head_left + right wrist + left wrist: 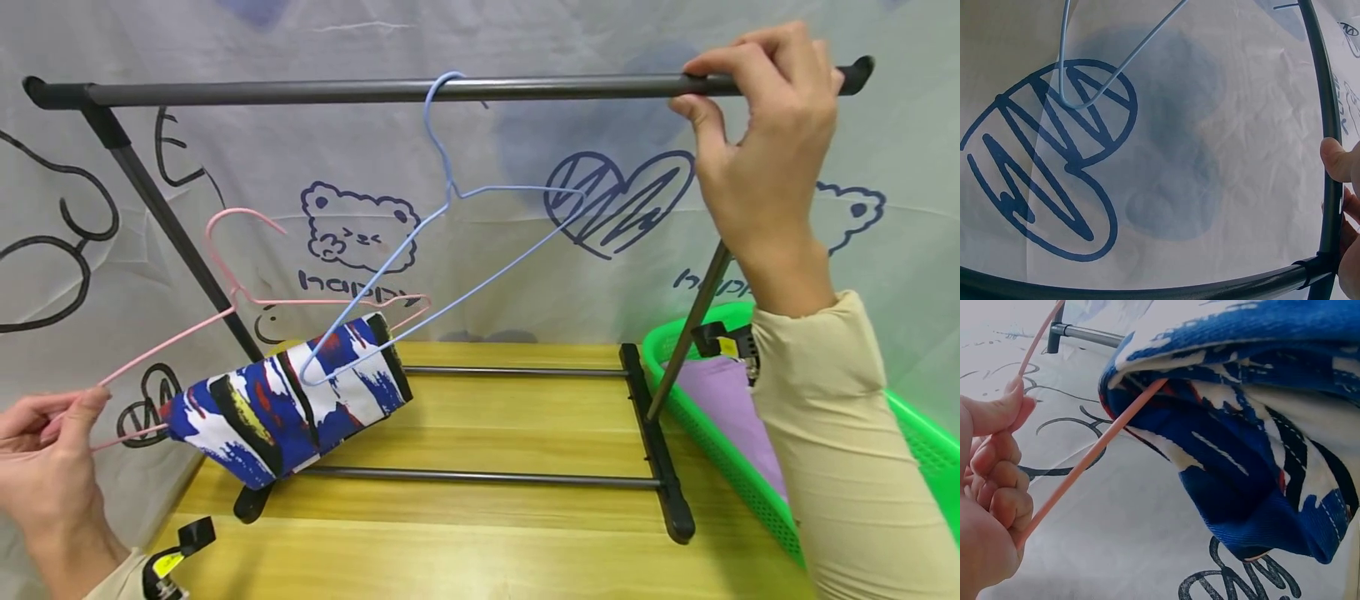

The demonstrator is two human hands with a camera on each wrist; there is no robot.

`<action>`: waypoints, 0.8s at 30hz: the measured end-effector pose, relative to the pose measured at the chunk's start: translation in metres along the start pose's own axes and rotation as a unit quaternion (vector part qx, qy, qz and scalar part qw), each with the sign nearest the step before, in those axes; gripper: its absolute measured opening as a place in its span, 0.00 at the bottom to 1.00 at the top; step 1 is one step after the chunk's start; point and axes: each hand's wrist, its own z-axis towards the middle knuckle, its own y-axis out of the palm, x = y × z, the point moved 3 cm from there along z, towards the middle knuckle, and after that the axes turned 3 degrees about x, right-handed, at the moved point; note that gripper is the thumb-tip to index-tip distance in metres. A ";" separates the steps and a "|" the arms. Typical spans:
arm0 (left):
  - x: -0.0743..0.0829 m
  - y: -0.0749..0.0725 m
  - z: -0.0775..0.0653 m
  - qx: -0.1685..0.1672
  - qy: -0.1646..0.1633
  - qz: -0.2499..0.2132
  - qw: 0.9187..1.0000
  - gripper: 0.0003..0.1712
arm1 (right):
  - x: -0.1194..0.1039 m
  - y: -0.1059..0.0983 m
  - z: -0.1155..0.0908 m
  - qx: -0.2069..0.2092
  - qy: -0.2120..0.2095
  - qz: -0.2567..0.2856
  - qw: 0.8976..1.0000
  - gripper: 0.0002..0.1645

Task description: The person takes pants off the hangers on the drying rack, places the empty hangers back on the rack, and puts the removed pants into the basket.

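Note:
My left hand [60, 467] holds one end of a pink wire hanger [172, 344], at the lower left of the head view. Over the hanger's lower bar lies a folded cloth garment [255, 421] patterned in blue, white, black, red and yellow; its exact kind cannot be told. In the left wrist view the pink bar [1094, 450] runs from the curled fingers into the fold. A light blue hanger [517, 188] hangs tilted from the black rack's top rail [300, 92], its lower left end overlapping the garment. My right hand [780, 142] grips that rail near its right end.
The rack's foot [652, 442] and lower bars stand on a yellow wood-grain table [450, 558]. To the right is a green basket [720, 454] with a purple cloth [731, 408] inside. A pale sheet with dark drawings [495, 308] hangs behind.

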 end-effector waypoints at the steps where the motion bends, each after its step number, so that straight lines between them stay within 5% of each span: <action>1: 0.000 0.000 0.000 -0.007 0.006 0.004 1.000 0.08 | 0.000 0.000 0.000 0.000 0.000 0.000 1.000 0.20; 9: -0.005 -0.009 0.004 -0.055 -0.003 0.055 0.997 0.07 | 0.000 -0.001 0.000 -0.006 -0.001 -0.007 1.000 0.21; 17: -0.007 -0.010 0.003 -0.102 0.032 0.025 0.994 0.09 | -0.001 -0.001 0.000 -0.004 0.000 -0.010 1.000 0.21; 24: -0.010 -0.008 0.004 -0.130 0.026 -0.028 0.991 0.06 | -0.001 -0.002 0.000 -0.005 -0.004 -0.009 1.000 0.21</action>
